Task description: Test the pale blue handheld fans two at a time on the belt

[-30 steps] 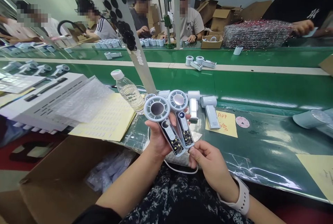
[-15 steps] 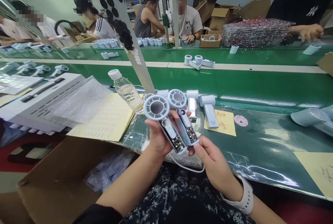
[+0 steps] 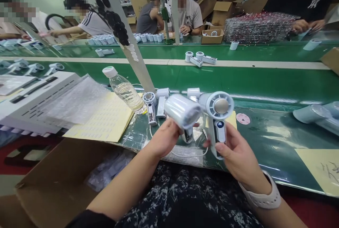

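Observation:
My left hand (image 3: 164, 139) grips a light-blue handheld fan (image 3: 182, 109), blurred and turned so that its round housing faces me. My right hand (image 3: 237, 155) is closed on the handle of a second handheld fan (image 3: 220, 105), held upright with its grille toward me and a lit number on the handle's small display. The two fan heads are close together above the table edge. Behind them, another small fan (image 3: 150, 108) stands beside a fan (image 3: 161, 102) showing its back, and a further fan (image 3: 193, 93) is partly hidden. A white cable (image 3: 189, 155) lies below my hands.
A tilted water bottle (image 3: 124, 92) and yellow label sheets (image 3: 99, 122) lie to the left, by a white device (image 3: 39, 100). A metal post (image 3: 140, 69) rises ahead. Below left is an open cardboard box (image 3: 53, 171). Fans sit on the green belt (image 3: 243, 79); several people work opposite.
My hands have moved apart, each with one fan. The left fan has turned its grille away from me; the right fan has moved right and now stands more upright.

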Available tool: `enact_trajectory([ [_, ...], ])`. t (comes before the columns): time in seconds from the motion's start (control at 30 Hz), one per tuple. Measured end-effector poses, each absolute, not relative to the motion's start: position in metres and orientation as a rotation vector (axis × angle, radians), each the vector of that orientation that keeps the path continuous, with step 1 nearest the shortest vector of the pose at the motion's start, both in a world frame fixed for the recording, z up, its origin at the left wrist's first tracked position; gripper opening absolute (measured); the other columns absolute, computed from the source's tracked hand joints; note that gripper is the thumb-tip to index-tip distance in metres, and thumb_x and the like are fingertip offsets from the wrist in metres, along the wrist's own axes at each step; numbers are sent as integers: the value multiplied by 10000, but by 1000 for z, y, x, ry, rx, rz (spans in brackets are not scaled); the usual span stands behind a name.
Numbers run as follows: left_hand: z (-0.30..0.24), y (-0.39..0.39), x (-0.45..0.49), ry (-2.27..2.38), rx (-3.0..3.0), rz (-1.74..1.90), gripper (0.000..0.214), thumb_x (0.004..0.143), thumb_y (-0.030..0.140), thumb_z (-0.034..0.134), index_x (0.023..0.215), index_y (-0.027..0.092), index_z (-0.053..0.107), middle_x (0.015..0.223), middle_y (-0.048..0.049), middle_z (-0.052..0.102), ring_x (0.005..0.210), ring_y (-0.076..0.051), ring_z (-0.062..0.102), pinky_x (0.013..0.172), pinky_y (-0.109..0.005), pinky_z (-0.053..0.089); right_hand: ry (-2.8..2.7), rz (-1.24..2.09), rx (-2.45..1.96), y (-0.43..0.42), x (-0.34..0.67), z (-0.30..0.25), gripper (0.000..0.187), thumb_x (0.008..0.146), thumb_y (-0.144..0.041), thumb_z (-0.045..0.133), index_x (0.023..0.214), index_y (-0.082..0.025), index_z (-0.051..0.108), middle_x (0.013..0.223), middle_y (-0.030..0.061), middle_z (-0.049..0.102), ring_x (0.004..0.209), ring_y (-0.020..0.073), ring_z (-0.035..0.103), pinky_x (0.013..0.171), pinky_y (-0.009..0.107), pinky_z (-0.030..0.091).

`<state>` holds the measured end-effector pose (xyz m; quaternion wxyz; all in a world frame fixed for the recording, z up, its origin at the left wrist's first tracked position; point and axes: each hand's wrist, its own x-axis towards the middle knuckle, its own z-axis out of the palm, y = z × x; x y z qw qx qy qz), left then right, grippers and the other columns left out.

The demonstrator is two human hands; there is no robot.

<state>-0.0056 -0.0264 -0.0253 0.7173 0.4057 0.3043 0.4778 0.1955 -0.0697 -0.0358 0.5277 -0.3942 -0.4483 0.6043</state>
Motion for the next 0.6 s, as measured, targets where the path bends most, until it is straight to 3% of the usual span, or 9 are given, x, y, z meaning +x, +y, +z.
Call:
enact_trajectory([
  [0.1,-27,-25,0,597,723,998,372,848,528,676,948,171,640,847,-41,655,755,-179,656,746,-348,537,-974,1441,-1043,-69,210,-36,441,765,-387,833,1160,-298,657,938,9,679,722,146,604,705,284,547],
  [0.27,-21,-37,10,508,748,978,537,661,217,848,1097,204,536,859,17,595,692,-121,600,628,-271,501,-916,1504,-988,-72,213,-36,330,819,-452,747,1066,-240,693,777,22,650,636,149,550,564,258,475],
  [0.6,-19,-41,11,569,926,941,438,739,282,806,1019,189,483,879,19,568,680,-106,602,620,-272,484,-874,1607,-917,-78,201,-35,271,857,-433,701,1049,-241,686,765,12,671,657,152,579,630,257,495],
])
